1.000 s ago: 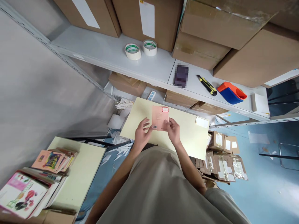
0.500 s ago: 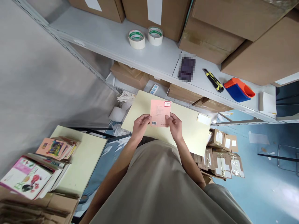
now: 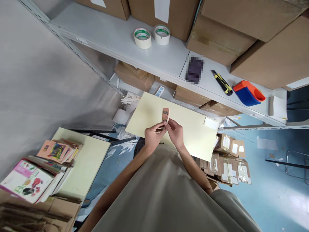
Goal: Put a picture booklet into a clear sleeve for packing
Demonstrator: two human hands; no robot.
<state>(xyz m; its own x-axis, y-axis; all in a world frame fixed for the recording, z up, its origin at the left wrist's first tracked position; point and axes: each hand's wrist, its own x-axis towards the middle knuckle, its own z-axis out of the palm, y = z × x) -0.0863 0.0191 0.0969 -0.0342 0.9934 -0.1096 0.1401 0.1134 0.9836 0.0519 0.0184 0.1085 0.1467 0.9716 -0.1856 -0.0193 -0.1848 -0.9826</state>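
Cardboard boxes (image 3: 219, 40) toward one o'clock, contents hidden.
Pink booklet (image 3: 165, 114) lengthwise toward twelve, near end pinched by left hand (image 3: 153, 136) and right hand (image 3: 176, 133) fingers.

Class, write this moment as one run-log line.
left hand: holding booklet | right hand: holding booklet | booklet: over table | shelf: tape rolls, knife
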